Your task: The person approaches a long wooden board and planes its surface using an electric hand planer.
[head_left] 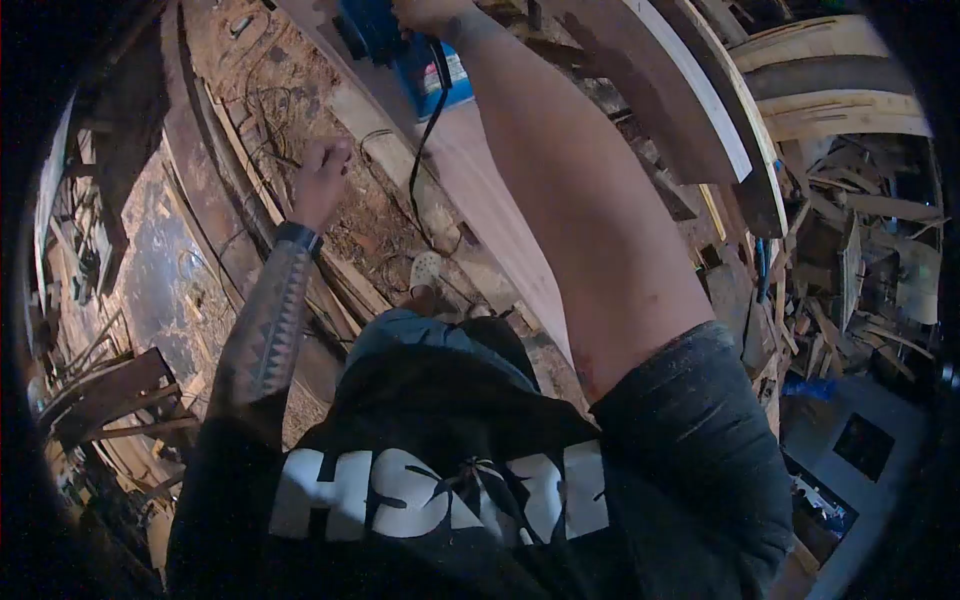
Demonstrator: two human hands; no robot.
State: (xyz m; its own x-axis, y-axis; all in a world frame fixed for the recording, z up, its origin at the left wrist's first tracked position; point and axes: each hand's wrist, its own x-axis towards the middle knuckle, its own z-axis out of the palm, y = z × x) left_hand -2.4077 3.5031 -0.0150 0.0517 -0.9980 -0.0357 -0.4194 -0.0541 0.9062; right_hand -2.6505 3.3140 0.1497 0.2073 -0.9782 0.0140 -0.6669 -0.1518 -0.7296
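Blue, hard-cased power tool w/ black cord; loc.: on long, pale-brown wooden board. Prob. hefty, rigid; best taken by top grip. R hand: fingers closed on tool, partly out of frame. L hand: fingers half-curled, nothing seen held.

A woodworking workshop (dusty, too), with scattered offcuts and planks.

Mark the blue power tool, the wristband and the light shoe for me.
Blue power tool (376, 32), head view: its dark blue housing.
Wristband (298, 236), head view: middle of the band.
Light shoe (426, 268), head view: its upper.
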